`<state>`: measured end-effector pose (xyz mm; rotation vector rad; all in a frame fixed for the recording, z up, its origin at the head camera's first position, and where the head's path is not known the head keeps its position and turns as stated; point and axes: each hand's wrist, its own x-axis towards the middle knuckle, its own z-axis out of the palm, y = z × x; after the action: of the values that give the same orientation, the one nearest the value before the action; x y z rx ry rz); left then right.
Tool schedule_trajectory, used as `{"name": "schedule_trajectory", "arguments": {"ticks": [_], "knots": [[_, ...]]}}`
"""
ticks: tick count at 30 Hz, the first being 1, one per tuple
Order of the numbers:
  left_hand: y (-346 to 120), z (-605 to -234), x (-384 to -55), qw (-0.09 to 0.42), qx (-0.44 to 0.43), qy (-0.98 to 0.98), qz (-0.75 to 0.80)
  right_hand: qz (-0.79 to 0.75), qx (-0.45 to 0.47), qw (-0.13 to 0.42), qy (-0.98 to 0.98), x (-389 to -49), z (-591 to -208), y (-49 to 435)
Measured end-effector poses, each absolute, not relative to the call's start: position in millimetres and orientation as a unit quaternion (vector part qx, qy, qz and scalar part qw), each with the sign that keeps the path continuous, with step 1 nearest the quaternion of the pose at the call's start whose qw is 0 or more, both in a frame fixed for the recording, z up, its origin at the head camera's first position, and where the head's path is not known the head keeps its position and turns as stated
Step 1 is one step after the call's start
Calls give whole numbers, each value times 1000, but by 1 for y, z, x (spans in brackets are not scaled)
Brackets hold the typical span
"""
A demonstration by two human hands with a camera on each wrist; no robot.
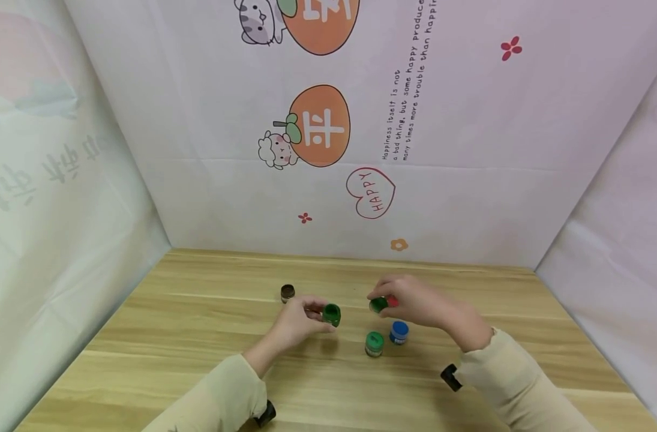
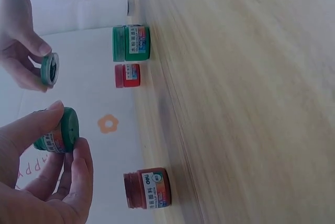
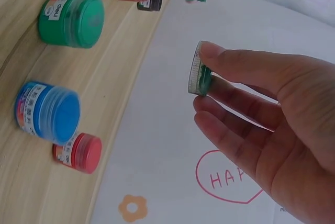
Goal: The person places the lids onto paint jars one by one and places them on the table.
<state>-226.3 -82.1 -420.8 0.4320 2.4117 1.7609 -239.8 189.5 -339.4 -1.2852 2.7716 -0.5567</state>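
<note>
Sleeves (image 1: 503, 369) are nearest, each with a black fitting (image 1: 450, 377) below the cuff; from where I stand, those hanging bits look apt to clip something if an arm sweeps inward. Just beyond, a capped green jar (image 1: 374, 345) and a blue jar (image 1: 399, 332) stand near each other on the bench (image 1: 317, 390), so a forearm dropping carelessly could knock either over.

Both hands are up off the wood. The left hand (image 1: 300, 322) grips an uncapped green jar (image 1: 332, 314), thumb and fingers about its side, the mouth roughly upward and dark green inside. If that wrist rolls, I'd expect paint to run out. The right hand (image 1: 414, 300) pinches the loose lid (image 1: 378, 305) by its edge; I can't be sure which way its inner face points, but a slack pinch might let it drop and smear the wood.

Behind that hand sits a red jar (image 3: 81, 153), partly hidden from above, and farther off, to the left, a dark jar (image 1: 287, 292), which the left knuckles might nudge if they swing outward.
</note>
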Motion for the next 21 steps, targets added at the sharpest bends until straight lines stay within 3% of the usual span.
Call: {"name": "schedule_trajectory", "arguments": {"ticks": [21], "knots": [[-67, -423, -224, 94, 143, 786, 594, -169, -473, 3, 865, -235, -343, 162]]}}
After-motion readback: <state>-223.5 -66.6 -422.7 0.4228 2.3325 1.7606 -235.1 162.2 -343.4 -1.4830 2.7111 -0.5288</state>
